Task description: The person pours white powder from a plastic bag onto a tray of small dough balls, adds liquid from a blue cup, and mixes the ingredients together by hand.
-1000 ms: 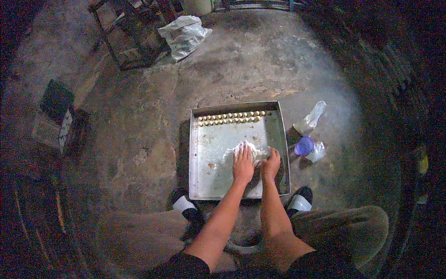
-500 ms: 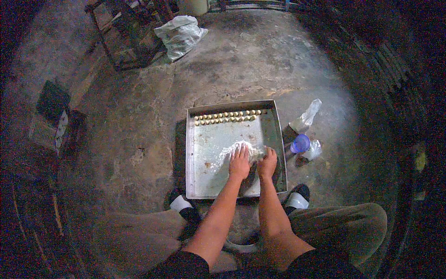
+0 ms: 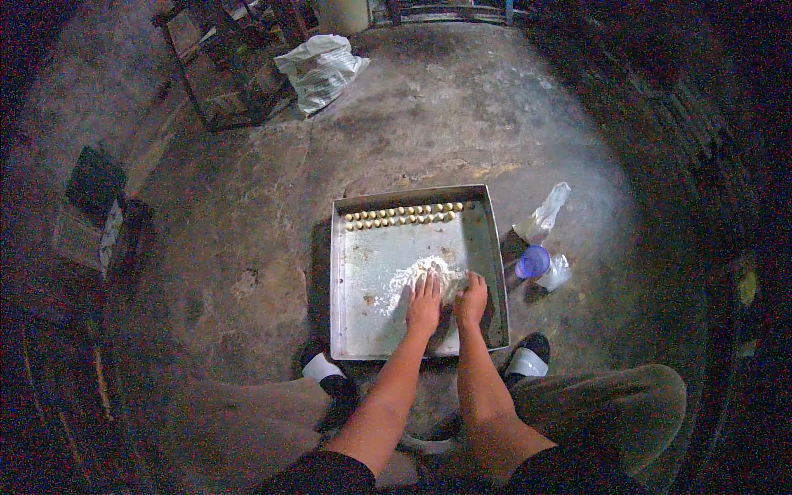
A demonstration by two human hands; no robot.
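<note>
A square metal tray (image 3: 388, 328) with raised walls lies on the floor in front of me. Along its far side run two rows of small, pale round dough balls (image 3: 404, 216). White flour (image 3: 400, 285) is heaped and scattered around the tray's middle. My left hand (image 3: 424, 307) rests flat at the flour's near edge, fingers stretched out. Beside it, to the right, my right hand (image 3: 471, 302) has its fingers curled in. Whatever is inside those fingers is hidden.
Right of the tray stand a blue-purple cup (image 3: 534, 261), a clear plastic bag (image 3: 559, 272) and a whitish plastic bag (image 3: 546, 213). My feet flank the tray's near corners. Farther off are a white sack (image 3: 322, 74) and a dark frame (image 3: 219, 82); a dark box (image 3: 95, 181) sits left.
My left hand has slid a little toward me, uncovering more flour. My right hand has also come slightly nearer, its fingers still curled. The whole view has shifted slightly.
</note>
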